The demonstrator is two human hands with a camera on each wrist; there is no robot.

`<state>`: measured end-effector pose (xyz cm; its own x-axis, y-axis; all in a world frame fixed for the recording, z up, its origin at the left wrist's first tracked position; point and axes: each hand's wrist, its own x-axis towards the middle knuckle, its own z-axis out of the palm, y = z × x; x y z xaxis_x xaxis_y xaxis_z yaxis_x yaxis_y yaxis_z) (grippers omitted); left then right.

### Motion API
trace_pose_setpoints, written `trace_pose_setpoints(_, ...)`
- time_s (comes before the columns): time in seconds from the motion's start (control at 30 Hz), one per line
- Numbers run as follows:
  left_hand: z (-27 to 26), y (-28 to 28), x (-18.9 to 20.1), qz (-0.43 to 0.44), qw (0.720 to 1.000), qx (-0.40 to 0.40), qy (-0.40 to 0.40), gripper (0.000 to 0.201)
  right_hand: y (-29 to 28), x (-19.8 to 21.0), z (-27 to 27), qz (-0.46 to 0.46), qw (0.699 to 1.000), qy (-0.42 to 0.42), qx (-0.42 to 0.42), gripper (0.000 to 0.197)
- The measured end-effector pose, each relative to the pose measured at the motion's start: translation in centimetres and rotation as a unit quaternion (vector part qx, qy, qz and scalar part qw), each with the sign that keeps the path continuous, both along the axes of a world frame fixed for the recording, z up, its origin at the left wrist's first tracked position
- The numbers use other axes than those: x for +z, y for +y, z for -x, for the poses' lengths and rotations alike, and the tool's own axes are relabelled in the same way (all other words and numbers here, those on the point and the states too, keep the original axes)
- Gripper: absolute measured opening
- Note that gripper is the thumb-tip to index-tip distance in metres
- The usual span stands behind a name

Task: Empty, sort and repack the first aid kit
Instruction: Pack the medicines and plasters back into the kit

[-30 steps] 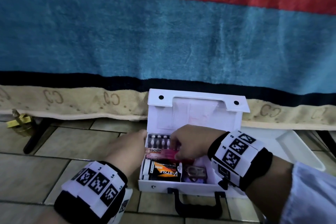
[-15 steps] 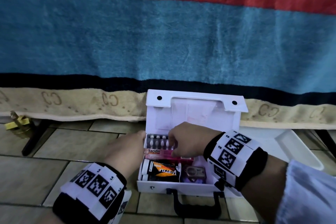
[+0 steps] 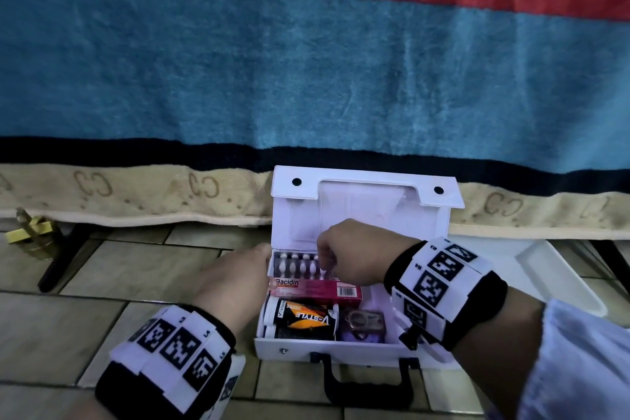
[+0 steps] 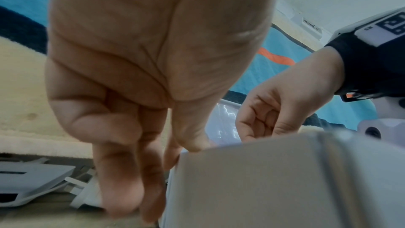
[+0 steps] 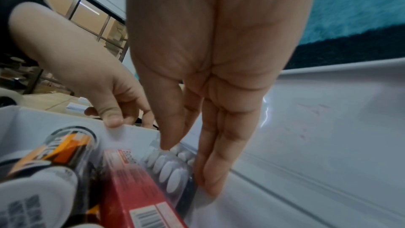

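Note:
The white first aid kit [image 3: 341, 348] lies open on the tiled floor, its lid [image 3: 368, 211] standing upright. Inside, a blister pack of white pills [image 3: 296, 266] [image 5: 168, 171] lies at the back, then a pink Bacidin box [image 3: 313, 290] [image 5: 136, 188], a black and orange tube [image 3: 303, 319] [image 5: 54, 153] and a small brownish item [image 3: 363, 320]. My left hand [image 3: 266, 259] [image 4: 173, 159] grips the kit's left wall, thumb over the rim. My right hand [image 3: 327, 269] [image 5: 187, 167] pinches the blister pack, thumb on top and fingers behind its edge.
A white tray [image 3: 545, 269] sits on the floor right of the kit. A striped blue and red cloth [image 3: 306, 78] hangs behind. A brass padlock [image 3: 30, 232] and a black leg [image 3: 61, 259] are at the left. The kit's black handle [image 3: 368, 382] points toward me.
My right hand has moved from the pink box back and left onto the blister pack. The left hand has stayed on the kit's wall.

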<state>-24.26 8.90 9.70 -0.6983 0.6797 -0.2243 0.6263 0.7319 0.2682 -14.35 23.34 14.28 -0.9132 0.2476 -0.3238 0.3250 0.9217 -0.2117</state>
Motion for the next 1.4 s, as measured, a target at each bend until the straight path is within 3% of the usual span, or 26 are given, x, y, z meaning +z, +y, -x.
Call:
trace_pose_setpoints(0.17,-0.3,0.2,0.5,0.007,1.0,-0.003,0.007,0.009,0.5,2.3,-1.1,-0.035,0.999,-0.034,-0.024,0.021)
trace_pose_setpoints(0.3,-0.4,0.3,1.0,0.005,1.0,-0.004,0.019,0.006,1.5,5.6,-3.5,-0.027,0.996,0.019,-0.082,0.017)
trace_pose_setpoints(0.43,-0.5,0.2,1.7,-0.01,0.999,0.017,0.03,0.033,2.5,7.1,-7.3,-0.036,0.981,0.097,-0.165,0.01)
trace_pose_setpoints(0.67,-4.5,1.2,3.2,-0.136,0.985,-0.096,0.043,0.035,2.2,6.0,-16.6,-0.053,0.92,0.215,-0.324,0.009)
trace_pose_setpoints(0.93,-12.5,4.2,3.4,-0.138,0.961,-0.24,0.01,0.031,1.4,2.9,-27.5,-0.093,0.842,0.268,-0.459,0.01)
trace_pose_setpoints(1.1,-16.9,6.2,2.5,-0.15,0.948,-0.281,-0.004,0.024,3.1,-0.8,-32.4,-0.092,0.833,0.224,-0.497,0.02)
trace_pose_setpoints(1.23,-20.1,8.9,2.4,-0.153,0.947,-0.283,0.017,0.02,5.0,-2.9,-35.2,-0.056,0.848,0.189,-0.492,0.024)
trace_pose_setpoints(1.4,-22.9,12.9,0.9,-0.046,0.92,-0.386,0.04,0.03,7.5,-3.7,-37.4,-0.025,0.865,0.184,-0.466,0.015)
